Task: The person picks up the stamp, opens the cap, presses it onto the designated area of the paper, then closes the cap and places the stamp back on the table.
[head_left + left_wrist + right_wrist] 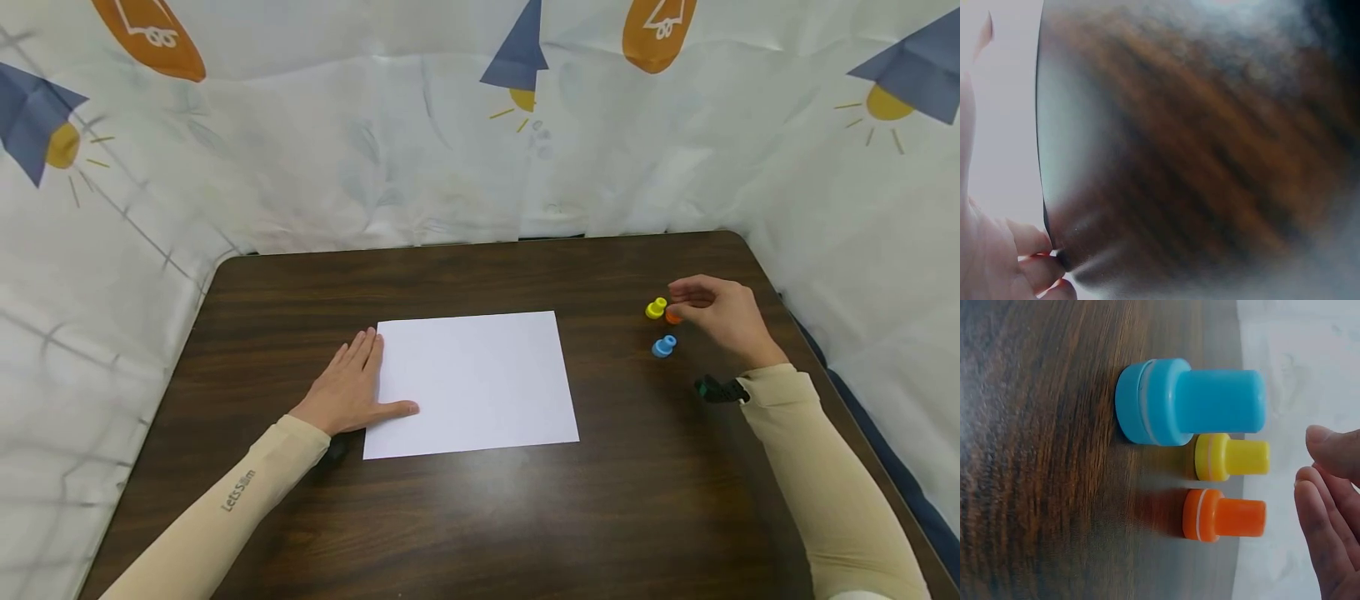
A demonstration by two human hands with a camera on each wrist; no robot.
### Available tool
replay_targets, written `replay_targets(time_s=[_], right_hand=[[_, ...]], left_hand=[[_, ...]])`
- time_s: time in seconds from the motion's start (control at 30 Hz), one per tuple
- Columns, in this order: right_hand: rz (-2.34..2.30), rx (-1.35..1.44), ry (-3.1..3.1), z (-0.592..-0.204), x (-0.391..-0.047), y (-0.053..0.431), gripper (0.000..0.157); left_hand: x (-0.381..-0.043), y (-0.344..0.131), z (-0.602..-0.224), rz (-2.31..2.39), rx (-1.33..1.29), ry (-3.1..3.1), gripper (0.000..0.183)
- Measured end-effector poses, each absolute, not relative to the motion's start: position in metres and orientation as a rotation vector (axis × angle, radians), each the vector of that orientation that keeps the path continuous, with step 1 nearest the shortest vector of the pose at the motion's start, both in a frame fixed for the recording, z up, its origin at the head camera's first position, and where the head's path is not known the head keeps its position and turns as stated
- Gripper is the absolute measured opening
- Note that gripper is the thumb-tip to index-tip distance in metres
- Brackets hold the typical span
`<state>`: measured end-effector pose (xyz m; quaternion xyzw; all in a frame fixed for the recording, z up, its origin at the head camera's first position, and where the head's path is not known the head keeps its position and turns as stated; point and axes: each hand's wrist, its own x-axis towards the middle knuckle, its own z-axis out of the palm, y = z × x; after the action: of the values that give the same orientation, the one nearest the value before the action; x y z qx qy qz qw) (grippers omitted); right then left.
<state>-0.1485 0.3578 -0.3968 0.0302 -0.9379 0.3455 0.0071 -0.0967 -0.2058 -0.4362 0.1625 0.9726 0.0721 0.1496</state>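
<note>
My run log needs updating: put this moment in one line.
left hand: on left edge of white paper | right hand: near orange piece, not gripping it | yellow piece, blue piece: upright on brown table

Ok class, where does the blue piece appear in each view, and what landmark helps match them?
Head: blue piece, right of centre, right of the white sheet.
Left wrist: not in it.
Right wrist: just above centre.
Shared landmark: yellow piece, seen in head and right wrist views.

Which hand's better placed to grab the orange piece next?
Likely the right hand: its fingers hover near the orange piece, holding nothing. The left hand is farther off, at the white sheet.
</note>
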Motion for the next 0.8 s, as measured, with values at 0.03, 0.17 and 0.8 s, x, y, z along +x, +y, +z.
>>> replay_targets(time_s=[0.03, 0.17, 0.8], right_hand=[[1.071, 0.098, -2.948, -0.397, -0.15, 0.357, 0.037], [1.009, 0.114, -3.008, -0.398, -0.157, 0.355, 0.036], [0.902, 0.191, -3.104, -0.403, -0.17, 0.347, 0.032]], left_hand=[[-0.097, -0.206, -0.437, 0.21, 0.466, 2.794, 0.132], [-0.096, -0.205, -0.437, 0.217, 0.464, 2.792, 0.132], [-0.096, -0.205, -0.438, 0.222, 0.464, 2.809, 0.132]])
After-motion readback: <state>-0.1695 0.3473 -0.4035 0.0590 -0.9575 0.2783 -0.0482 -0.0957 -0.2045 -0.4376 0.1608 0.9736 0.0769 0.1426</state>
